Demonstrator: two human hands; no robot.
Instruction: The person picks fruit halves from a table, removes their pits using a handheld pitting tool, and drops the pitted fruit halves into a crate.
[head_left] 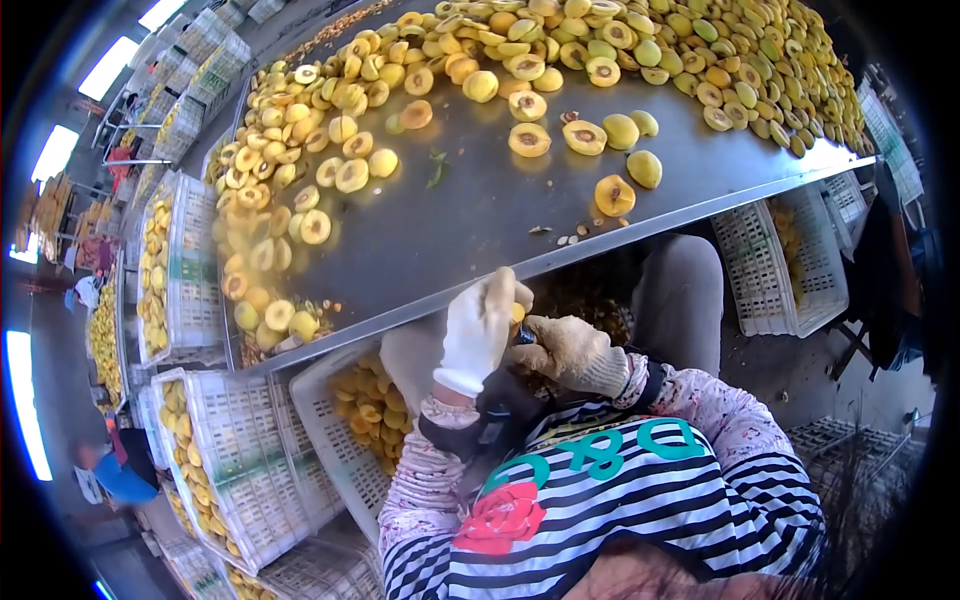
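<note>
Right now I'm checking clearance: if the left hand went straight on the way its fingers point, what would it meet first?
Probably the metal table's front edge just beyond the left hand; depth is unclear.

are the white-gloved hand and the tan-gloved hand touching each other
Touching. In the head view the left hand in a white glove presses against the right hand in a tan glove around a yellow fruit piece, with no gap visible.

striped shirt [640,490] | teal print, seen inverted, reads roughly "D80" | nothing else legible
</note>
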